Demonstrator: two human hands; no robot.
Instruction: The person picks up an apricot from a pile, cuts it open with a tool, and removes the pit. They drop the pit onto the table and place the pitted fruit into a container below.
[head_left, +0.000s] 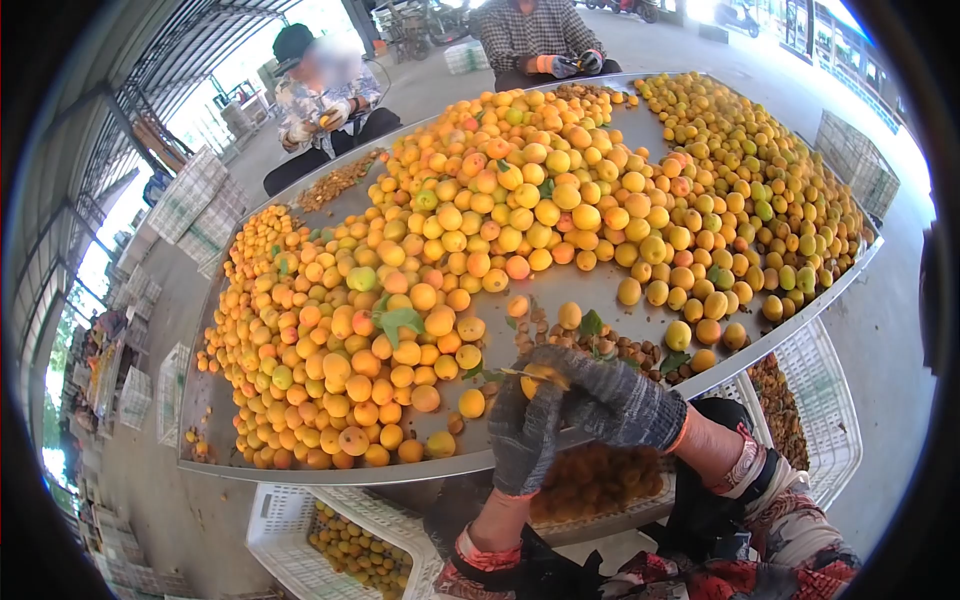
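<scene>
My left hand [525, 435], in a dark grey knitted glove, is closed around an orange-yellow apricot [541, 379] at the near edge of the metal table. My right hand [622, 402], gloved alike, meets it from the right with its fingers closed on the same fruit. Part of the apricot is hidden by the fingers, and the fine detail there is blurred. Just beyond my hands lies a scatter of brown apricot pits [640, 353] with a few green leaves [592, 323]. A large heap of apricots [500, 215] covers much of the table behind.
The metal table [550, 290] has a raised rim. Beneath its near side stand a white crate [285, 520] with apricots, another holding orange-brown pieces [598, 478], and a crate [822, 420] of pits. Two people [322, 105] [540, 45] work across the table. Stacked crates [200, 205] stand left.
</scene>
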